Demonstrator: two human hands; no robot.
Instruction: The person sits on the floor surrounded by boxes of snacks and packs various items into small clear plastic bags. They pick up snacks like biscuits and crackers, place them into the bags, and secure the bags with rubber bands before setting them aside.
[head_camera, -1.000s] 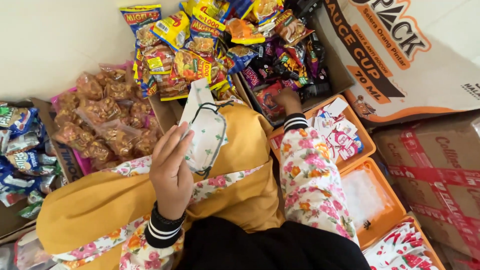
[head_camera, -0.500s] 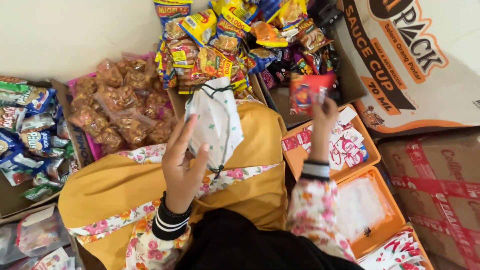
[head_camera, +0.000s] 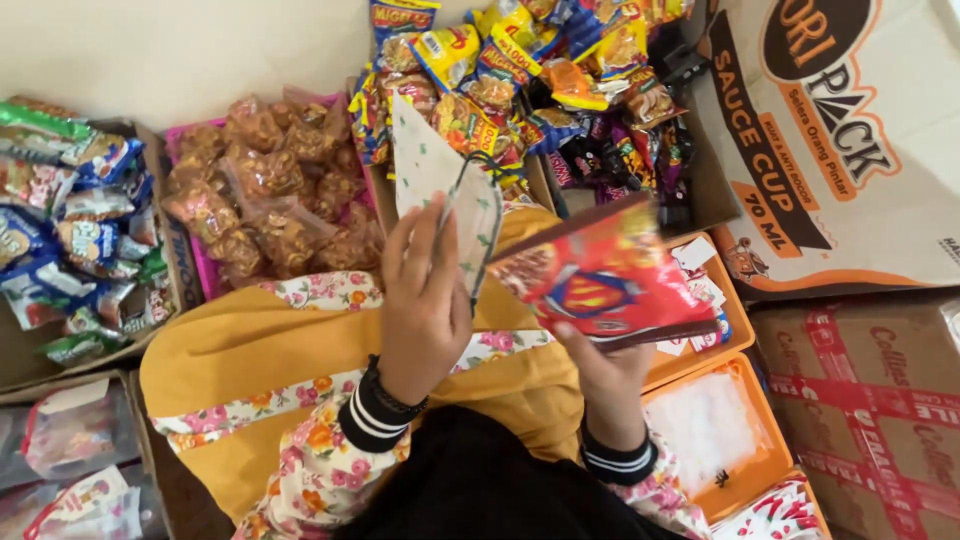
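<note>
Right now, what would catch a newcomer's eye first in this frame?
The red snack packet, held up by the right hand at centre frame, stands out first. Beside it, the left hand holds a white patterned pouch with a dark drawstring. Behind both lie heaps of bright snack packs at top centre and clear bags of brown snacks in a pink tray to the left.

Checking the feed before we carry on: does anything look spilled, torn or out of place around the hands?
Nothing looks spilled or torn. The left hand holds a white patterned pouch, the right hand a red snack packet. Snack packs are heaped loosely over their cardboard box, untidy but contained.
</note>
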